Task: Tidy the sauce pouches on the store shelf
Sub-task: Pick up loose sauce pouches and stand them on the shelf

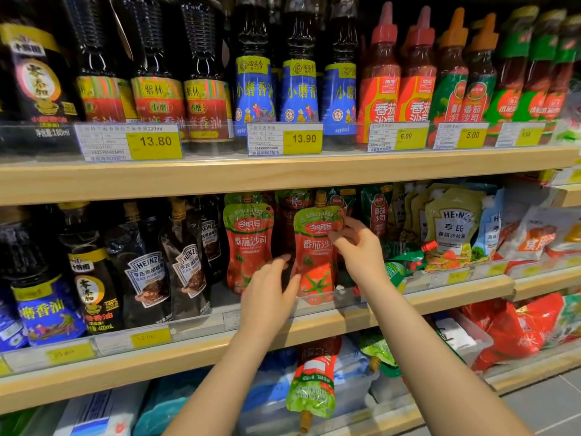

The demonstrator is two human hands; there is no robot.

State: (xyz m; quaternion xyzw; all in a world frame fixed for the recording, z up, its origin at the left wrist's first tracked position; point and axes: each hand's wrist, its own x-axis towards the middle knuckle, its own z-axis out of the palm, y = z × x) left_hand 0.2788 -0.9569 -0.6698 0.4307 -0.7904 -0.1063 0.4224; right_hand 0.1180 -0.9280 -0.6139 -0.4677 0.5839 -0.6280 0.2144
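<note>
Two red and green ketchup pouches stand upright on the middle shelf (314, 328). My left hand (270, 291) rests against the lower left edge of the right pouch (316, 265), fingers together. My right hand (358, 250) pinches that pouch's upper right edge. The left pouch (248, 243) stands free beside my left hand. More of these pouches stand behind, partly hidden. One ketchup pouch (314, 382) hangs upside down over the lower shelf's front.
Black Heinz pepper sauce pouches (185, 269) stand left of the ketchup. Pale Heinz salad dressing pouches (452, 228) stand to the right, with a green pouch (405, 262) lying flat before them. Bottles fill the top shelf (283, 174). A clear rail (333, 297) fronts the middle shelf.
</note>
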